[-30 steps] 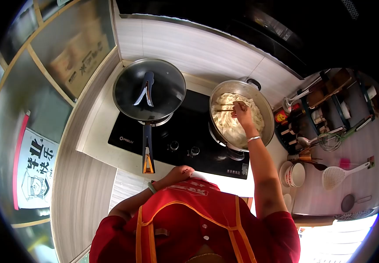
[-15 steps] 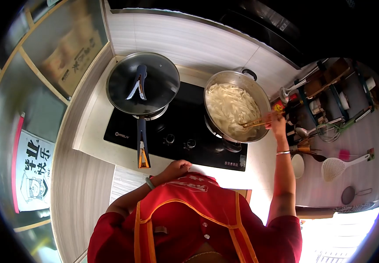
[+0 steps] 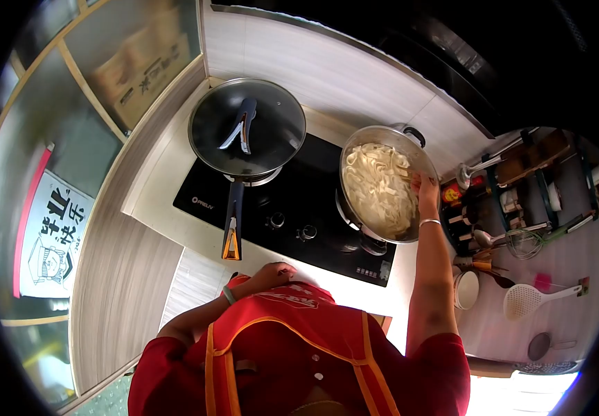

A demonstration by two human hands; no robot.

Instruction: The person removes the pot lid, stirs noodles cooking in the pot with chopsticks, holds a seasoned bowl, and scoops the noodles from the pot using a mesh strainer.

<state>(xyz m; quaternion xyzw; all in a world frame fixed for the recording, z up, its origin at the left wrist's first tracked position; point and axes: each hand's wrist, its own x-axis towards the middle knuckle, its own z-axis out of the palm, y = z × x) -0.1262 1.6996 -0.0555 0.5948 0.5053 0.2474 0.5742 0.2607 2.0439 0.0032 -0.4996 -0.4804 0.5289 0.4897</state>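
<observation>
Pot (image 3: 410,147) holds noodles (image 3: 377,177); hob (image 3: 306,186) reads "PRELIV".

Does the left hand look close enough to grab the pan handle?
Probably yes: the left hand is by the counter's front edge, and the pan handle points out toward that edge, with nothing seen between them.
</observation>
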